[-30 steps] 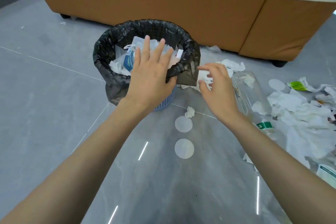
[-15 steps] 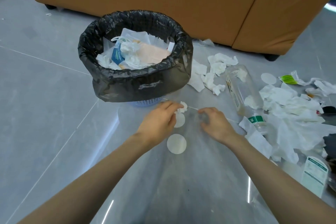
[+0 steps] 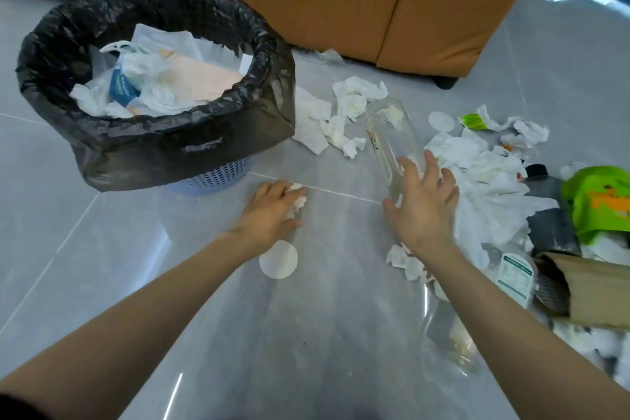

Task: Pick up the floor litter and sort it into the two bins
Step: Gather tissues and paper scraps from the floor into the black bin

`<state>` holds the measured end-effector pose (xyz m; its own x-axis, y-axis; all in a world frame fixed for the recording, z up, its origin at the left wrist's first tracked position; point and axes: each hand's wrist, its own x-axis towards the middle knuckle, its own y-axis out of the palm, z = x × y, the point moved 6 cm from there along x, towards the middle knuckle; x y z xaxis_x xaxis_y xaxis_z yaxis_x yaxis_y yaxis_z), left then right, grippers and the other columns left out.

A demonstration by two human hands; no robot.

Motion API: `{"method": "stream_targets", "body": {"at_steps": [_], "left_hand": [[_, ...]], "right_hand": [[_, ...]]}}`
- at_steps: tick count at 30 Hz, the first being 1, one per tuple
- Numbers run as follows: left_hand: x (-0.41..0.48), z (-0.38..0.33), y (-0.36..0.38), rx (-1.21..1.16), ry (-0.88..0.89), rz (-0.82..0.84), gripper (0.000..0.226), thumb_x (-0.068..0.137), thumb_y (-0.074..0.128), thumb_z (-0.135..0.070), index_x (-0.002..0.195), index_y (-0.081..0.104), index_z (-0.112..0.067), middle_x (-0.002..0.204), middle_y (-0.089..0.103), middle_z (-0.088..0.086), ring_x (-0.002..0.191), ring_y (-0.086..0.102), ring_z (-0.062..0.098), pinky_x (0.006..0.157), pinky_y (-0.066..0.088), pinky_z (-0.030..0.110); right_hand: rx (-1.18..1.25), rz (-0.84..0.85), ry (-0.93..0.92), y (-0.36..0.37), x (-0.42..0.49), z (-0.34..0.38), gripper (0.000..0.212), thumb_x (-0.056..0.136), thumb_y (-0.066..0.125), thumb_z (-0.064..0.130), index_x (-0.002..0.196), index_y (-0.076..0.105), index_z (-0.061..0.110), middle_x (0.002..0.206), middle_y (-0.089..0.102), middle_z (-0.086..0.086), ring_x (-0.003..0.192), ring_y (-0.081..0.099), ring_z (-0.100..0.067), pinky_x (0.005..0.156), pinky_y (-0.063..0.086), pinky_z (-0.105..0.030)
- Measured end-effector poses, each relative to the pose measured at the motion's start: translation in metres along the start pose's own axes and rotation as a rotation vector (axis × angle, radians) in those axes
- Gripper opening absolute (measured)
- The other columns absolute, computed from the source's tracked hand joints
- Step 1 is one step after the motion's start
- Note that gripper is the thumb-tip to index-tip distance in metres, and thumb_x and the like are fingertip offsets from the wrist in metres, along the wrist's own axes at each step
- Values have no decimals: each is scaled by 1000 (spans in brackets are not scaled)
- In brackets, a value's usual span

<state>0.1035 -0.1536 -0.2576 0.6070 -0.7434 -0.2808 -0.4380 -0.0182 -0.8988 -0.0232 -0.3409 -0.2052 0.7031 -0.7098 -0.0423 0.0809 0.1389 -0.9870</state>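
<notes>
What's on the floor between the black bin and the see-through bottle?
A scatter of crumpled white tissues lies there, between the black bin and the clear bottle. The head view shows it.

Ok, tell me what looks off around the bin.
The liner sags loosely over the bin, one corner jutting out. A bottle lies on its side among crumpled tissues beside it.

Your grey floor [image 3: 102, 266] carries a black-lined bin [image 3: 153, 147] at upper left. At centre you have a white disc [image 3: 278, 262]. Right of centre lie a clear bottle [image 3: 392, 133] and crumpled tissues [image 3: 487, 194].
</notes>
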Motion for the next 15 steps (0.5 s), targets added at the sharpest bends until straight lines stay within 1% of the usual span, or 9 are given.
{"method": "stream_targets", "body": {"at_steps": [1, 3, 6, 8, 9, 11, 12, 13, 15], "left_hand": [[-1, -1, 0, -34, -4, -25, 52, 93, 54, -28, 141, 35, -23, 146, 29, 1, 132, 25, 25, 112, 27, 34], [-5, -1, 1, -80, -8, -67, 44, 91, 57, -23, 133, 45, -21, 138, 37, 2, 124, 33, 25, 108, 30, 32], [-12, 3, 3, -189, -66, -108, 39, 86, 64, -19, 124, 54, -18, 127, 45, 3, 118, 41, 25, 103, 34, 34], [-17, 7, 3, -299, -125, -127, 39, 82, 70, -18, 119, 58, -14, 122, 48, 5, 114, 48, 25, 102, 38, 34], [-20, 8, 4, -333, -145, -132, 39, 81, 71, -17, 118, 59, -11, 121, 49, 6, 110, 52, 25, 100, 39, 28], [-25, 9, 4, -351, -170, -141, 34, 82, 69, -14, 114, 61, -5, 119, 52, 9, 103, 57, 24, 85, 34, 13], [-28, 10, 4, -355, -179, -152, 30, 83, 68, -14, 110, 62, -2, 116, 55, 11, 100, 57, 24, 76, 30, 10], [-30, 10, 3, -366, -189, -170, 26, 83, 68, -14, 106, 63, -1, 112, 57, 13, 97, 57, 24, 70, 28, 10], [-34, 11, 3, -405, -212, -208, 21, 83, 68, -14, 99, 65, -1, 105, 61, 13, 93, 57, 23, 66, 27, 13]], "right_hand": [[-8, 31, 66, 1, -2, -9, 71, 84, 62, 31, 143, 21, 31, 156, 3, -7, 137, 12, -41, 114, 13, -54], [-7, 82, 166, 7, -7, -20, 83, 83, 62, 38, 147, 10, 28, 156, 2, -9, 135, 18, -43, 111, 19, -53], [156, 64, 230, 18, -21, -25, 91, 82, 65, 34, 148, 5, 17, 153, 12, -12, 129, 28, -39, 101, 33, -48], [168, 20, 186, 23, -30, -24, 87, 81, 66, 29, 147, 13, 7, 146, 25, -18, 125, 32, -38, 99, 34, -42], [153, 6, 142, 25, -33, -23, 82, 82, 66, 27, 145, 18, 4, 141, 32, -20, 123, 35, -37, 99, 32, -39], [202, 11, 77, 27, -36, -19, 69, 85, 64, 22, 141, 27, 4, 136, 38, -18, 121, 36, -35, 98, 32, -36], [247, 23, 58, 28, -37, -17, 62, 87, 61, 18, 140, 30, 6, 135, 39, -15, 121, 37, -33, 97, 32, -35], [289, 29, 39, 28, -38, -15, 56, 88, 59, 14, 138, 34, 8, 135, 40, -13, 121, 38, -31, 97, 33, -33], [374, 39, 7, 27, -38, -13, 46, 87, 56, 3, 131, 44, 10, 131, 43, -10, 116, 46, -27, 92, 35, -24]]}}
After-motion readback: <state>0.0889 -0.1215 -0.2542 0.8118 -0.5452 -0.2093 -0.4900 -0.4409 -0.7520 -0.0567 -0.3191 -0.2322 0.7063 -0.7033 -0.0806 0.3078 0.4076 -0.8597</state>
